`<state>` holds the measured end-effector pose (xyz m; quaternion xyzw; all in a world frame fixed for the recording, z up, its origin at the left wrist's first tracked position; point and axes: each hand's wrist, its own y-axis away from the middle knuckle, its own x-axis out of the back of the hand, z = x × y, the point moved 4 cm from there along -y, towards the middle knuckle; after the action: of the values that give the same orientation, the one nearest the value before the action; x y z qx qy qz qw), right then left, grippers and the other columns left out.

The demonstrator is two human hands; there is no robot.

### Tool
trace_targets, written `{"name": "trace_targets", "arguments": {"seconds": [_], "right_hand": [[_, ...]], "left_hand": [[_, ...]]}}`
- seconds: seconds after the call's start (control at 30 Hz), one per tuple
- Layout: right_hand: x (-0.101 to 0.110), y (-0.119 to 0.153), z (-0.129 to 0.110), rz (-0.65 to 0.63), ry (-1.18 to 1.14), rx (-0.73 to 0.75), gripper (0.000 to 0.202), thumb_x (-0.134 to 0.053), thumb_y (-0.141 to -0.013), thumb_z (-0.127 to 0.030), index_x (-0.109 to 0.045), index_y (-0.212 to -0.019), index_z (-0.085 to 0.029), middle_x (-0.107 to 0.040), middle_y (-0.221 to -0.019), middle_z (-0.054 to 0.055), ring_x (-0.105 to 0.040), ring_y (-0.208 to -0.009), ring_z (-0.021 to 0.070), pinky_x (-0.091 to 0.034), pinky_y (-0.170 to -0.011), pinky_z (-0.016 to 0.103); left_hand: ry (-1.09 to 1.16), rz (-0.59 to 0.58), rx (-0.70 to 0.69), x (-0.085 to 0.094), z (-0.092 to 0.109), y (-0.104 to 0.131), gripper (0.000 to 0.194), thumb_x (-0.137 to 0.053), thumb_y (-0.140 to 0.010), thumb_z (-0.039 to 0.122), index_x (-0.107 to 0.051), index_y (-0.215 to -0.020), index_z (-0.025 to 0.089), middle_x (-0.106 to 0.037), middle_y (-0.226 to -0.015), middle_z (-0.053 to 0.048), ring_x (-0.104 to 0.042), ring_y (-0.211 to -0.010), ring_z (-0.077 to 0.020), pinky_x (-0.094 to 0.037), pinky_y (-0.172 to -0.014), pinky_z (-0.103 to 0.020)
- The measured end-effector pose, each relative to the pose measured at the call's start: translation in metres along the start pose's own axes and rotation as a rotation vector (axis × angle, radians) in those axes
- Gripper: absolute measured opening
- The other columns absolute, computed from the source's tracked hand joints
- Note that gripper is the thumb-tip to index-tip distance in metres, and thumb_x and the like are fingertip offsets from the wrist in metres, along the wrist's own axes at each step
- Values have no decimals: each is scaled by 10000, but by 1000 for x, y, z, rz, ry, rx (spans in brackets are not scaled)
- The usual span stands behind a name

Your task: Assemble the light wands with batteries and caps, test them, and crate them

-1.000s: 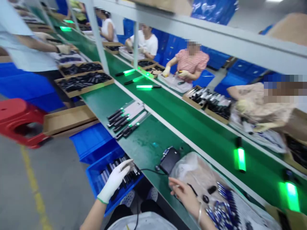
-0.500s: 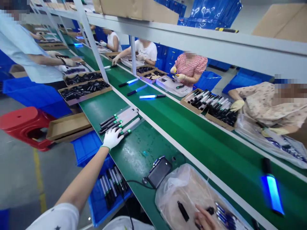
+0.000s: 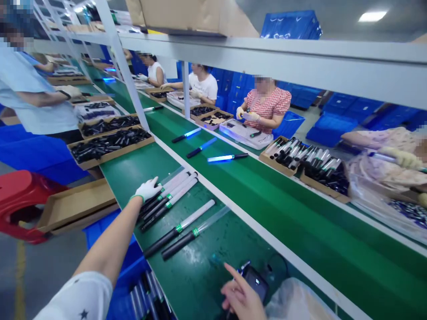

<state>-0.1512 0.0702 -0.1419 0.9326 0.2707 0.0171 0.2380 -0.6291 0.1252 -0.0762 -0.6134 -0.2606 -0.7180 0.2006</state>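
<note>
My left hand, in a white glove, lies with its fingers spread on the far end of a row of light sticks with black handles, green labels and clear tubes. Two more sticks lie apart from the row, nearer to me. My bare right hand is low in the view, beside a black device on the green table. Its index finger points out and the other fingers are curled; a small dark thing shows under them, too hidden to name.
A green conveyor belt carries glowing sticks. Boxes of black parts stand at the far left, a plastic bag at the bottom right. A blue crate of sticks is below the table edge. Several people work around.
My left hand has moved away from the two nearer sticks, which now lie separate, to the far end of the row. My right hand has left the plastic bag and moved left beside the black device.
</note>
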Motion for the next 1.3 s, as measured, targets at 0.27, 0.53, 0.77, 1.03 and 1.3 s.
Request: {"name": "trace_targets", "arguments": {"seconds": [0.27, 0.53, 0.77, 1.03, 1.3], "right_hand": [[-90, -90, -8, -8, 171, -125, 682, -540, -886, -408, -268, -1476, -201, -615, -650, -36, -683, -524, 176, -467, -397, 199], [-51, -77, -9, 115, 446, -31, 344, -555, -854, -252, -473, -1187, -217, -533, -468, -109, -661, -484, 179, -485, -482, 221], [-24, -30, -64, 211, 382, 12, 306, -602, -818, -257, -529, -1113, -225, -528, -471, -117, -643, -459, 145, -442, -470, 182], [82, 90, -44, 454, 141, 118, 526, -468, -906, -381, -380, -1405, -237, -694, -850, 3, -688, -592, 151, -507, -492, 226], [294, 197, 66, 932, 851, -139, 329, -398, -849, -166, -692, -990, -124, -702, -1000, 152, -661, -939, 263, -514, -870, 401]], "left_hand": [[61, -217, -231, -61, 29, 61, 667, -369, -896, 475, -355, -1473, 140, -458, -1422, -133, -459, -1258, -297, -351, -1064, -365], [88, -242, -202, -79, 81, 133, 648, -375, -922, 443, -285, -1499, 162, -426, -1438, -148, -435, -1208, -357, -409, -971, -471], [265, -271, -394, -35, 150, 217, 608, -462, -899, 457, -384, -1447, 205, -450, -1429, -144, -423, -1295, -333, -374, -1040, -486], [904, -744, -297, -52, 257, 314, 771, -458, -881, 516, -185, -1519, 179, -679, -759, -41, -659, -651, -217, -528, -584, -310], [1273, -1029, -49, -75, 369, 381, 770, -591, -812, 548, -314, -1458, 234, -483, -458, 96, -394, -307, -98, -339, -301, -196]]}}
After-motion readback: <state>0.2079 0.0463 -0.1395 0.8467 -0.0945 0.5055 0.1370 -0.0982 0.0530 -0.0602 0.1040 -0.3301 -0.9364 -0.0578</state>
